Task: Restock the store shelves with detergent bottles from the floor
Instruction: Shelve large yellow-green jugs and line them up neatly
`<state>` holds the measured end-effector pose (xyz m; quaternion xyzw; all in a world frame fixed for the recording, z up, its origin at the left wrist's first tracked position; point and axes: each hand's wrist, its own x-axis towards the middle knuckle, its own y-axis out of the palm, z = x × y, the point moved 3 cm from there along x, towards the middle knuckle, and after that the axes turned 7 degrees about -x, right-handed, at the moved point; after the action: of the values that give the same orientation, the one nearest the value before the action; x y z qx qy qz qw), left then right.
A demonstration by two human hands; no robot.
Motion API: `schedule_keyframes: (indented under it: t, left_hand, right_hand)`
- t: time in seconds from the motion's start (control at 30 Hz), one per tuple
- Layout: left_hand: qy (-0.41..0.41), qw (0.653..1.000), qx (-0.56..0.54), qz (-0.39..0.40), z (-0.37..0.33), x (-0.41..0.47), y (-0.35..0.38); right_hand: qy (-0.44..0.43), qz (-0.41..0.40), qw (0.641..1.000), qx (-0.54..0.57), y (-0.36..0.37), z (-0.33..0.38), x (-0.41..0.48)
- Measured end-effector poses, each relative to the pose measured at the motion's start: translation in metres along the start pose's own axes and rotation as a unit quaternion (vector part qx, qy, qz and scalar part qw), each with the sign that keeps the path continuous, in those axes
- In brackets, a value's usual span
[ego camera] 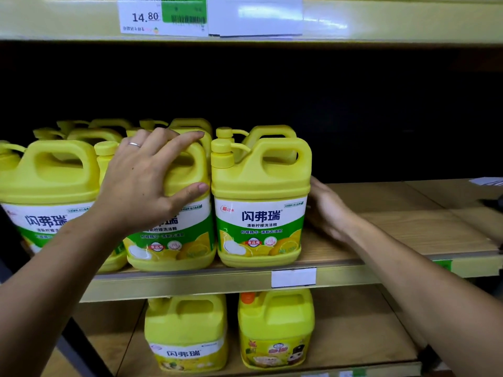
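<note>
Several yellow detergent bottles with green-and-white labels stand on the middle wooden shelf (386, 229). My left hand (141, 180), a ring on one finger, lies spread over the handle and shoulder of the middle front bottle (174, 238), thumb on its front. The right front bottle (258, 202) stands upright beside it, pump at its left. My right hand (329, 210) is cupped against that bottle's right side, its fingertips hidden behind it. Another front bottle (46, 175) stands at the left, with more rows behind.
The shelf's right half is bare wood. A blank label (294, 277) sits on the shelf edge. Two more yellow bottles (187, 330) (275, 330) stand on the lower shelf. The shelf above carries a price tag (163, 17) reading 14.80.
</note>
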<state>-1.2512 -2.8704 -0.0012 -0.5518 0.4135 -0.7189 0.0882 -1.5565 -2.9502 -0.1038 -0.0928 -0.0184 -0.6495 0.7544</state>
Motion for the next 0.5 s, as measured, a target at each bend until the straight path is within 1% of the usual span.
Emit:
schedule_keyframes:
  t: [0.1,0.13,0.23,0.3,0.4,0.5]
  left_hand:
    - [-0.003,1.0,0.001,-0.002,0.0,0.0,0.0]
    - [-0.003,1.0,0.002,-0.003,0.0,0.0,0.0]
    - [0.0,1.0,0.007,-0.008,-0.002,0.0,0.001]
    - [-0.001,1.0,0.008,-0.011,-0.003,0.0,0.001]
    - [0.002,1.0,0.004,-0.017,-0.005,0.0,0.0]
    - [0.01,1.0,0.007,-0.023,-0.005,-0.001,0.001]
  right_hand:
    - [-0.013,-0.026,0.998,-0.06,0.013,-0.007,-0.006]
    - [-0.009,-0.042,0.997,-0.058,0.016,-0.009,-0.009]
    - [0.021,-0.095,0.995,0.009,0.025,-0.01,-0.018]
    - [0.032,-0.103,0.992,0.063,0.036,-0.008,-0.021]
    - [0.016,-0.116,0.985,0.124,0.051,-0.002,-0.026]
    - [0.002,-0.123,0.981,0.15,0.051,0.0,-0.027]
